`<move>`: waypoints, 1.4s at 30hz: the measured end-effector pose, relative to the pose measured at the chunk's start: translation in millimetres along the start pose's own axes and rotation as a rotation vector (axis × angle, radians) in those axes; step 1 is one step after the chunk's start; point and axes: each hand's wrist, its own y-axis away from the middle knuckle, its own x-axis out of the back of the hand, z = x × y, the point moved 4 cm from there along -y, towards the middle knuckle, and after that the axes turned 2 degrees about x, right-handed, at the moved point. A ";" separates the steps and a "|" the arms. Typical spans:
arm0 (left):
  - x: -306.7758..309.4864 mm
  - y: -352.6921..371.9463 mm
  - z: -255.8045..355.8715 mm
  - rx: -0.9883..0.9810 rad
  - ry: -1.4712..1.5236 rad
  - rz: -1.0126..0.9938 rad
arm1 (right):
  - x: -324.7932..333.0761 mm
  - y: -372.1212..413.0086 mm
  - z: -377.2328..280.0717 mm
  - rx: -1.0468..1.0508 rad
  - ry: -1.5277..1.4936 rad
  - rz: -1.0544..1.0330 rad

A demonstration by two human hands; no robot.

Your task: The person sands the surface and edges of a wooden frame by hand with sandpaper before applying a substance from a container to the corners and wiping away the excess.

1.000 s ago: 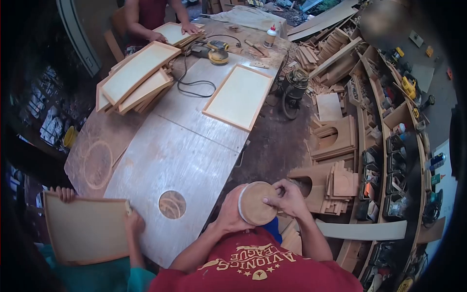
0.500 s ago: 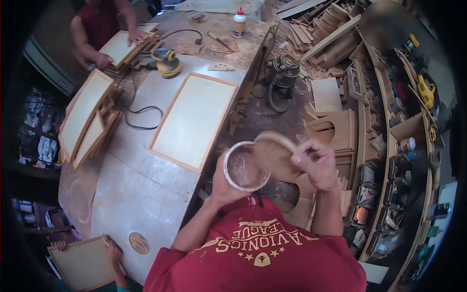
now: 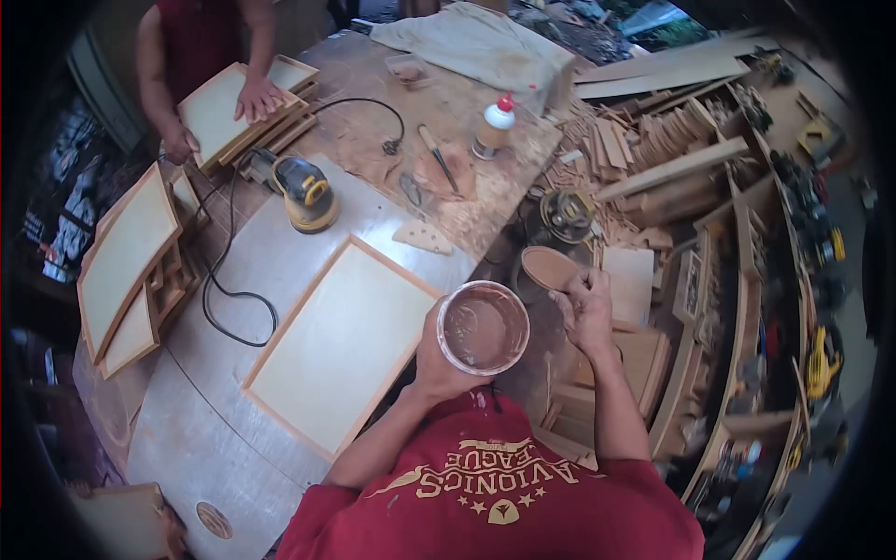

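My left hand (image 3: 431,362) is wrapped round a white-rimmed tub (image 3: 483,327) in front of my chest. Inside it is a brownish-pink paste, smeared up the wall. To the right, my right hand (image 3: 590,313) pinches a round brown lid (image 3: 551,269) by its edge, tilted and apart from the tub. Left of the tub, a pale panel with a wooden frame (image 3: 336,345) lies on the metal-topped table (image 3: 210,425). Just beyond that panel is a perforated, tan triangular piece (image 3: 422,236).
A yellow-black sander (image 3: 306,193) and its cable rest on the table, near a red-capped bottle (image 3: 495,126). Across from me, a person's hand (image 3: 257,98) rests on stacked framed panels. Another person's hand (image 3: 168,530) holds a panel at lower left. Tool shelves (image 3: 747,425) line the right.
My right hand has drawn the lid away from the tub, up and to the right. The view has shifted, bringing more of the table's far end into sight.
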 end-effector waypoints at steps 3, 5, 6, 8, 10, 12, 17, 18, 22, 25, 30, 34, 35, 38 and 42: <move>-12.3 -26.5 -22.7 0.005 -0.008 0.037 | -42.4 -29.6 34.8 -0.017 -0.055 -0.026; -23.1 -48.4 -34.4 0.004 -0.038 0.067 | -76.9 -54.1 63.8 0.028 -0.084 -0.028; -29.6 -62.1 -41.3 -0.004 -0.033 0.096 | -99.3 -67.7 79.2 0.061 -0.097 -0.048; -46.2 -87.7 -59.1 -0.020 -0.032 0.163 | -150.7 -94.8 108.3 0.135 -0.133 -0.091; -65.2 -103.6 -78.8 0.016 -0.221 0.254 | -190.2 -116.0 130.7 0.256 -0.197 -0.195; -72.2 -133.0 -94.9 0.046 -0.310 0.311 | -215.3 -146.3 141.9 0.311 -0.311 -0.332; -92.1 -149.7 -129.1 0.117 -0.208 0.418 | -145.7 -210.3 146.0 0.464 -0.427 -0.488; -91.2 -149.7 -134.8 0.141 -0.194 0.445 | -136.8 -218.0 137.5 0.566 -0.384 -0.592; -92.3 -141.6 -133.1 0.253 -0.348 0.449 | -142.7 -217.0 100.8 0.816 -0.088 -0.938; -99.5 -138.5 -125.5 0.234 -0.316 0.496 | -152.2 -228.6 82.4 0.968 0.120 -0.984; -113.8 -108.2 -120.4 0.207 -0.574 0.625 | -154.7 -234.3 59.5 1.171 0.172 -1.010; -125.1 -67.3 -98.5 0.194 -0.813 0.747 | -155.2 -242.5 65.4 1.134 0.031 -1.055; -124.8 -52.5 -92.8 0.205 -0.879 0.773 | -154.6 -243.5 66.7 1.114 -0.028 -1.068; -117.0 -26.6 -78.4 0.309 -1.063 0.866 | -139.0 -249.4 62.3 0.973 -0.125 -1.126; -89.9 -15.6 -88.1 0.472 -1.215 0.891 | -133.5 -243.5 77.1 0.831 -0.611 -1.085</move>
